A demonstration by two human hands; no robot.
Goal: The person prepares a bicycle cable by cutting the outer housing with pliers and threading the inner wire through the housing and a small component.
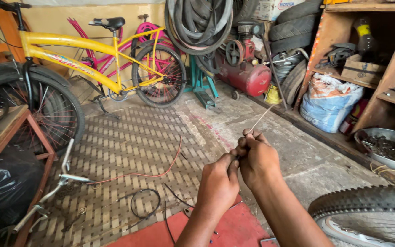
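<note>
We pinch a thin bare cable wire between both hands, and doing this well likely means keeping the pinch tight and the wire straight so its free end, rising up and away from the knuckles, stays unfrayed. Left hand and right hand are both closed into fists on the wire, knuckles touching, forearms converging, with a red cable housing on the floor left of them.

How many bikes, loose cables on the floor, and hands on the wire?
Bicycles: 2, yellow bicycle, pink bicycle
Floor cables: 2, red cable, black cable loop
Hands on thin wire: 2, left hand, right hand
Total: 6
</note>
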